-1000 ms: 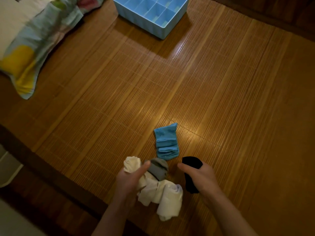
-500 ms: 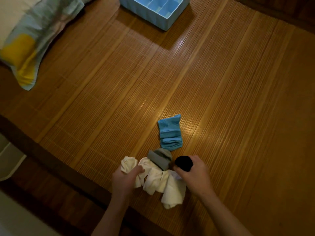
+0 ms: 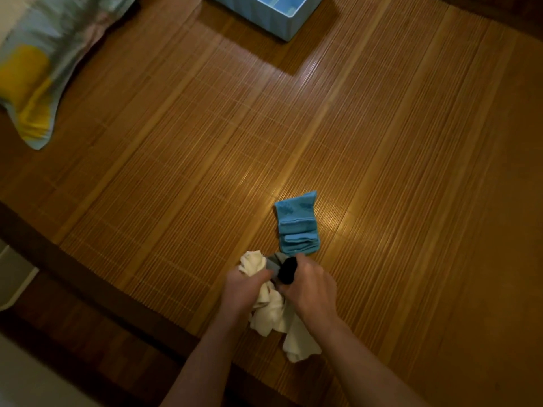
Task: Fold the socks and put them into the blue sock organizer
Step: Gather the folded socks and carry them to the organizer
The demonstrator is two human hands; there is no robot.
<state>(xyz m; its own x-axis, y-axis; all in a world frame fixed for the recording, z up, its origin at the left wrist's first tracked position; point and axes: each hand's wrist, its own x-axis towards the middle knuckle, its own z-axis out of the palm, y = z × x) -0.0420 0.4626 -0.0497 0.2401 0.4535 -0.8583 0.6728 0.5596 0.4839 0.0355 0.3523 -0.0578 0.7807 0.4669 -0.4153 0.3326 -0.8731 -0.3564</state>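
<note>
Near the front edge of the bamboo mat lies a heap of white socks point(image 3: 276, 318) with a grey sock point(image 3: 273, 261) partly under my hands. My left hand point(image 3: 242, 292) is closed on the white socks at the heap's left. My right hand point(image 3: 311, 289) grips a rolled black sock point(image 3: 288, 270) just above the heap. A folded blue sock point(image 3: 296, 227) lies flat on the mat just beyond my hands, touched by neither. Only a corner of the blue sock organizer point(image 3: 282, 17) shows at the top edge, far from my hands.
The bamboo mat point(image 3: 382, 142) covers a wooden bed frame point(image 3: 102, 292) whose dark edge runs along the lower left. A pillow point(image 3: 44, 69) with yellow and pale patches lies at the upper left. A white object point(image 3: 11, 277) sits at the left edge below the bed.
My right hand has carried the black sock left, from beside the heap to over it. My hands have come together. The view tilted, so less of the organizer shows.
</note>
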